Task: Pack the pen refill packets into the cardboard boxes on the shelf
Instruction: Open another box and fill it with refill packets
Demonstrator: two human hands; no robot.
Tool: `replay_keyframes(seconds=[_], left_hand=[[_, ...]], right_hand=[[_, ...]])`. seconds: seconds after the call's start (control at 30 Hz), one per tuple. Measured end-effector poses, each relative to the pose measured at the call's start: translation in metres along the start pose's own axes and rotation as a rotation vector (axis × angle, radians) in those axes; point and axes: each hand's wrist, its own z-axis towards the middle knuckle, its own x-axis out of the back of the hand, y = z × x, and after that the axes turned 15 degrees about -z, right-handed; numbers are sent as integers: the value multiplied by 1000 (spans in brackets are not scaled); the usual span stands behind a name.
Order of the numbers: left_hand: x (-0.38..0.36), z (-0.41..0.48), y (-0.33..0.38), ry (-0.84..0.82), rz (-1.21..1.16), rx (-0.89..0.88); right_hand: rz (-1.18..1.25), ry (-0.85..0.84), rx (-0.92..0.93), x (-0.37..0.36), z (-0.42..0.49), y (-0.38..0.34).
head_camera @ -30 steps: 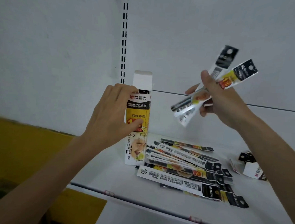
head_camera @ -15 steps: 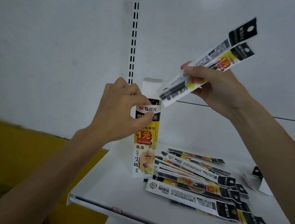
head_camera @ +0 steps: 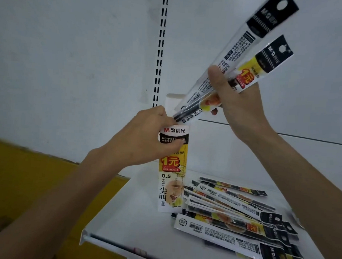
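Packets (head_camera: pixel 231 214) lie in a loose fan on the shelf (head_camera: pixel 134 225), just right of the upright box (head_camera: pixel 172 178). Behind them the left hand (head_camera: pixel 146 142) curls round the top of that box, steadying it, its flap (head_camera: pixel 170 102) standing open at the back. Higher up, the right hand (head_camera: pixel 239 107) pinches a pair of refills (head_camera: pixel 246 42), slanted, their lower ends at the box mouth. Insertion looks to be the step in hand. Next the pair needs tipping upright and sliding down inside without snagging the rim, with the left hand bracing the box against toppling. Farthest back, a slotted rail (head_camera: pixel 160 50) runs up the wall.
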Motion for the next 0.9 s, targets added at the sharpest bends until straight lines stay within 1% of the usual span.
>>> replay_keyframes(seconds=[0.1,0.2,0.33,0.43,0.53,0.63,0.73,0.77,0.83,0.9], left_hand=[[4,-1,-3,3,-28,12],[5,-1,-5,11,-71,18],[3,-4,0,34,-131,-11],[-4,-6,4,84,-214,28],[-10,-9,5,134,-251,38],[-14,-12,5,168,-231,17],[-17,-15,4,199,-208,29],[-18,-16,3,204,-205,38],[-19,-18,4,198,-202,44],[-20,-19,5,204,-199,46]], right_hand=[[32,-58,24,2,0,3],[15,-153,24,6,8,2],[-132,-282,-52,7,23,8],[-267,-442,-86,3,26,12],[-286,-542,-56,-1,20,13],[-328,-627,9,-11,12,16],[-331,-653,7,-7,11,16],[-291,-627,-8,-3,13,15],[-121,-521,-40,5,20,12],[-18,-465,-25,7,21,10]])
